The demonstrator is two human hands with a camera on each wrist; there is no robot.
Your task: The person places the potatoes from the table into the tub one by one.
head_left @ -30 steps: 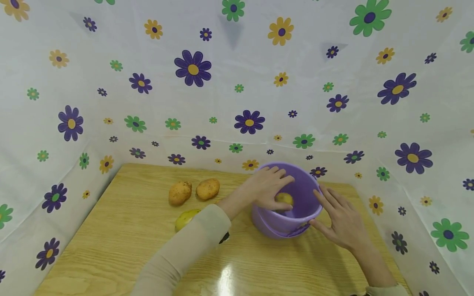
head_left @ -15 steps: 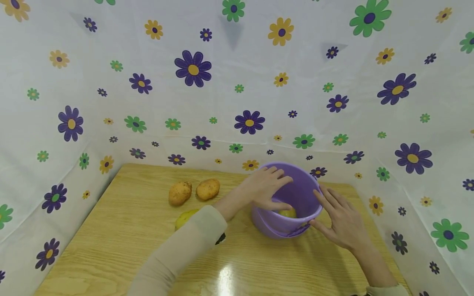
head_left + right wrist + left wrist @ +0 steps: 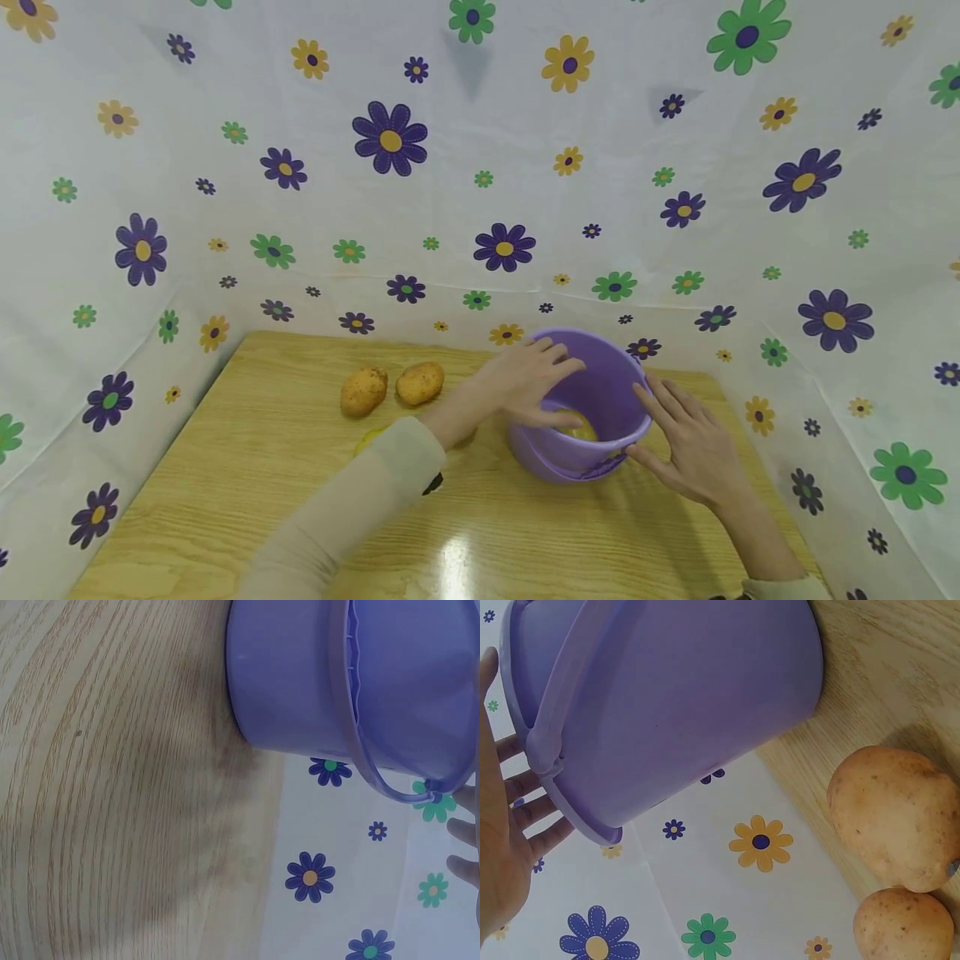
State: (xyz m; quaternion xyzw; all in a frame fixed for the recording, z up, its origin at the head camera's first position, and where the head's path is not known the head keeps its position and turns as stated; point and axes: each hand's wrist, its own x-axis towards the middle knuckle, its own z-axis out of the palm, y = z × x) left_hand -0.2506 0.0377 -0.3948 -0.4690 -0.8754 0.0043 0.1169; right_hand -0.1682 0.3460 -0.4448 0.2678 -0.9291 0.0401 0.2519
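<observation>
A purple bucket [image 3: 558,467] with a handle stands on the wooden table. My left hand [image 3: 525,379] is over its left rim, fingers spread and thumb reaching across the opening, holding nothing. Inside the bucket lies a yellow rounded thing [image 3: 579,427], partly hidden; its kind cannot be told. My right hand [image 3: 693,454] rests its straight fingers against the right side of the rim. Left of the bucket lie two brown potatoes, one potato [image 3: 364,392] beside the other potato [image 3: 420,383]. In the left wrist view, a large potato [image 3: 896,817] lies near the bucket.
A yellow-green rounded thing [image 3: 367,439] is mostly covered by my left sleeve [image 3: 360,500]. Something brownish shows just behind my left wrist. A white flowered cloth [image 3: 450,208] walls in the back and sides of the wooden table [image 3: 187,500].
The rounded thing near my left thumb has dropped lower into the bucket. My left hand has drawn slightly left. The right hand and the bucket stay in place.
</observation>
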